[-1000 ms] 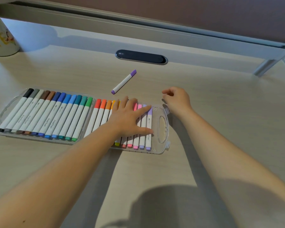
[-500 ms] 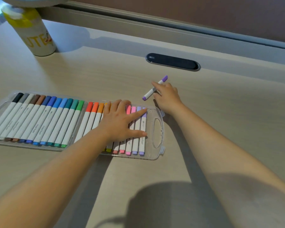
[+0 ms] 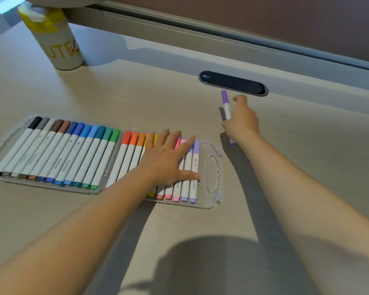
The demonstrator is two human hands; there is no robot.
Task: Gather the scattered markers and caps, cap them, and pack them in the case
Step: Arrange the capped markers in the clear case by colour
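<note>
A clear plastic case (image 3: 213, 167) lies open on the desk, filled with several capped white markers (image 3: 73, 154) in a row from black to lilac. My left hand (image 3: 168, 158) rests flat, fingers spread, on the markers at the case's right end. My right hand (image 3: 242, 122) grips a purple-capped marker (image 3: 225, 103) just beyond the case's right corner, lifted off the desk with its cap pointing away from me. Its lower end is hidden behind my hand.
A white cup with a yellow lid (image 3: 55, 39) stands at the far left. A dark oval cable grommet (image 3: 232, 83) sits in the desk behind my right hand. A raised ledge (image 3: 222, 37) runs along the desk's back edge.
My right hand reached the loose purple marker, closed on it and lifted it off the desk, turning it more upright. My left hand stayed on the case.
</note>
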